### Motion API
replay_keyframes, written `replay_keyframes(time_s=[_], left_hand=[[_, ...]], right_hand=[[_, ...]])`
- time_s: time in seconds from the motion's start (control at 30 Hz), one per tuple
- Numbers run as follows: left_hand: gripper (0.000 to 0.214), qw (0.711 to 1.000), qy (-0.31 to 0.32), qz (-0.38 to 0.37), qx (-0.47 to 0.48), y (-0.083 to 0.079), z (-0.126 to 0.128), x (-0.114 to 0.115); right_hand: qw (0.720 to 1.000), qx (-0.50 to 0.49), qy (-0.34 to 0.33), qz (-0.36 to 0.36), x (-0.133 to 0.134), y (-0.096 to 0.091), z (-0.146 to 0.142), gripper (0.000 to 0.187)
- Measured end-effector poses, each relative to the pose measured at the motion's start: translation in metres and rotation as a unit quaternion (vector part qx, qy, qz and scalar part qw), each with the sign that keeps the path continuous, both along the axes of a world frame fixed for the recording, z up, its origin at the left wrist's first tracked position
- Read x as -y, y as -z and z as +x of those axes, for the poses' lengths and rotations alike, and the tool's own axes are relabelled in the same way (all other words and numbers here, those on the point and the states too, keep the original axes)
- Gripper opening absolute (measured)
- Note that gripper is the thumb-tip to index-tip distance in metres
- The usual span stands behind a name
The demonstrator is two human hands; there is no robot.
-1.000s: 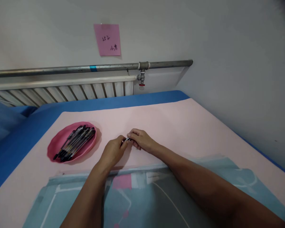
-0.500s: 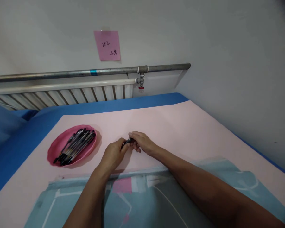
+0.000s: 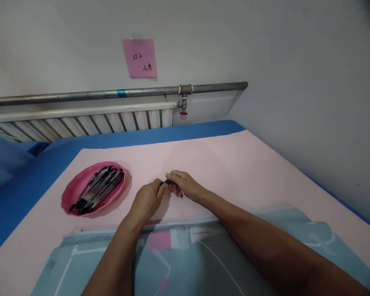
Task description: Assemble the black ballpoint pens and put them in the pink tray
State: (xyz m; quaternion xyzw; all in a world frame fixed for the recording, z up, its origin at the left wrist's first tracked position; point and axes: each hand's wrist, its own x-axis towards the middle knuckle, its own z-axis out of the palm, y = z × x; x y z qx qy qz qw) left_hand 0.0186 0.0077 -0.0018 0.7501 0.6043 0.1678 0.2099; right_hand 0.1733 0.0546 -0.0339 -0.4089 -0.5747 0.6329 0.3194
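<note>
Between my hands, over the pink table covering, is a dark pen (image 3: 164, 182), mostly covered by my fingers. My left hand (image 3: 148, 198) is closed on its near end, with thumb and forefinger pinching it. The fingers of my right hand (image 3: 183, 183) close on the far end, fingertips almost meeting the left ones. To the left, a pink oval dish (image 3: 71, 190) with a wavy rim holds a bundle of black-capped clear pens (image 3: 100, 191), lying slantwise.
A light blue patterned cloth (image 3: 89, 263) lies along the near edge under my forearms. Behind the table run a metal pipe (image 3: 89, 97), a white radiator (image 3: 80, 125) and a valve with a red handle (image 3: 183, 113). A pink note (image 3: 142, 59) is taped on the wall.
Less of the dark pen shows between my fingers than before. Both hands have stayed in almost the same place, and the dish of pens is unchanged.
</note>
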Motion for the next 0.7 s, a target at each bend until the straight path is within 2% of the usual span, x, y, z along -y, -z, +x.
replay_keyframes(time_s=[0.7], left_hand=[[0.028, 1.000, 0.012, -0.005, -0.014, 0.0011, 0.0015, 0.0001]], right_hand=[[0.999, 0.034, -0.026, 0.030, -0.0001, 0.0025, 0.0013, 0.036]])
